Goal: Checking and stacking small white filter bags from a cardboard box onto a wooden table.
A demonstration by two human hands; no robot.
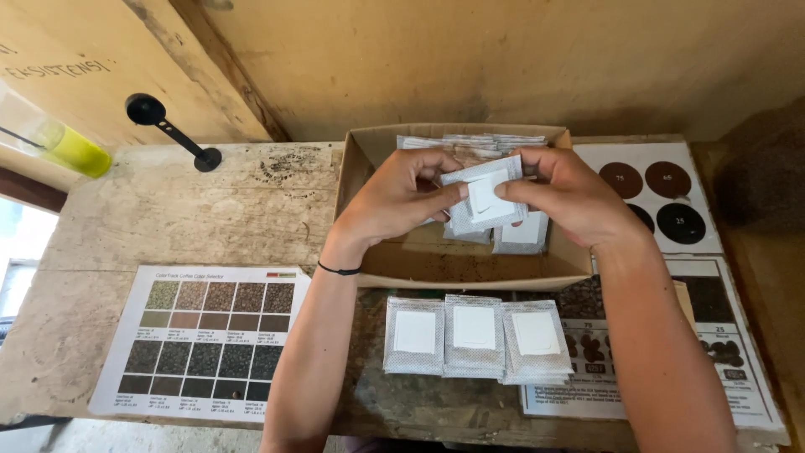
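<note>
We hold a small stack of silver sachets (pixel 486 200), each with a blank white label, between both hands just above the open cardboard box (pixel 470 267). The stack lies tilted, its long axis running from lower left to upper right, with the labelled face turned up toward us. Our left hand (pixel 398 197) pinches the stack's left edge, thumb on top and fingers curled beneath; our right hand (pixel 570 197) closes on the right edge, thumb pressing the label of the top sachet. Both hands are shut on the stack and equally near it, so the sachets lie directly between the fingertips rather than to either side. A black band sits on the left wrist.

Under the hands, more sachets (pixel 470 144) stand packed along the box's far wall. Just in front of the box, three short piles of sachets (pixel 475 335) lie side by side on the table (pixel 210 210), labels up. Nearer left lies a colour chart (pixel 205 340) of small swatches; a second chart (pixel 662 193) with dark round discs lies to the right of the box. At the far left rest a black scoop (pixel 172 130) and a yellow-tipped bottle (pixel 63 143).
</note>
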